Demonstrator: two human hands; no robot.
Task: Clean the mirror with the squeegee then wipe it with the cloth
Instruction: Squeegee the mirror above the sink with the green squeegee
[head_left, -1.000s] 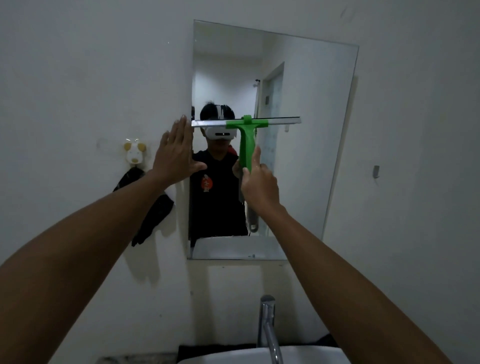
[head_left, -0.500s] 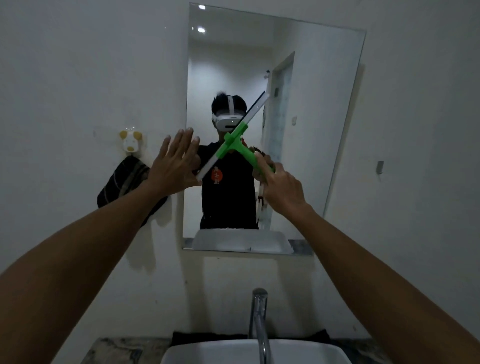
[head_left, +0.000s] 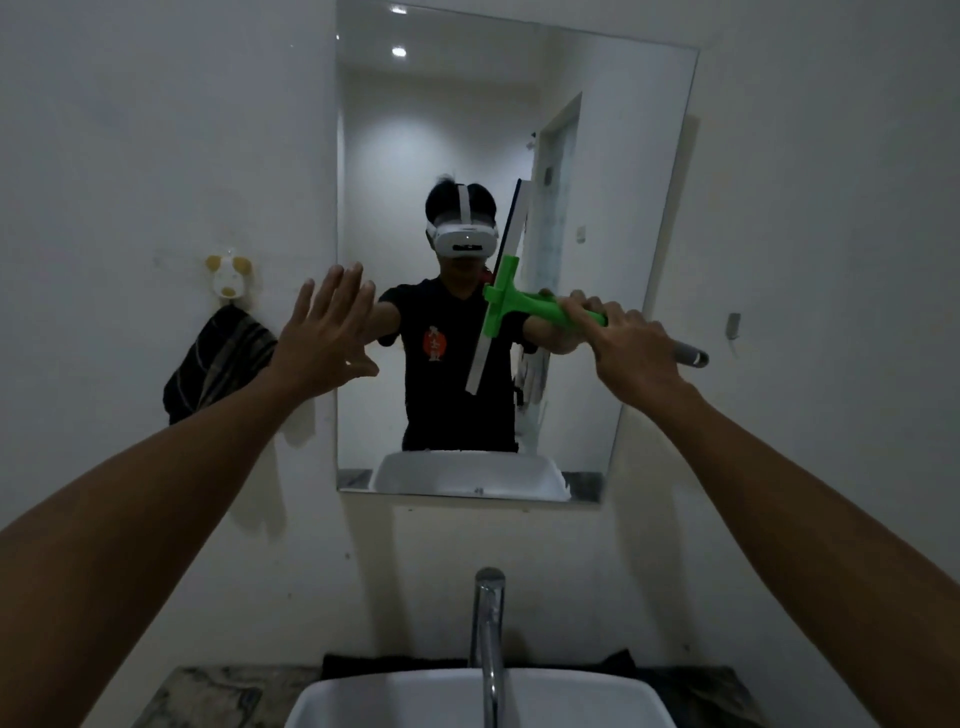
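The squeegee (head_left: 511, 306) sits in front of the mirror (head_left: 597, 156), a little right of its centre, with its blade standing nearly upright and leaning slightly toward 1 o'clock, while the green handle runs out toward 4 o'clock and ends in a grey tip. The right hand (head_left: 631, 348) is clamped around that handle, knuckles up, well behind the crossbar. Whether the blade edge is touching the glass cannot be told from here. The tool looks like light, stiff plastic with a thin flexible blade strip, so it should swing easily; a grip on the handle, as now, suits it, and even pressure along the blade would matter more than force. The mirror is a frameless sheet on the wall, hard, smooth and breakable at its bare edges, so pushing hard near a corner looks risky. The left hand (head_left: 327, 338) is empty, fingers spread, palm forward at the mirror's left edge about 9 o'clock from the squeegee; whether it presses the wall cannot be told. Further out at 9 o'clock a dark striped cloth (head_left: 218, 358) hangs limp from a small animal-shaped hook (head_left: 228, 278); soft and light, it would come away with a pinch anywhere. At 6 o'clock, below the mirror, a tap (head_left: 488, 623) rises over a white basin (head_left: 363, 701) set on a stone tabletop (head_left: 218, 696).
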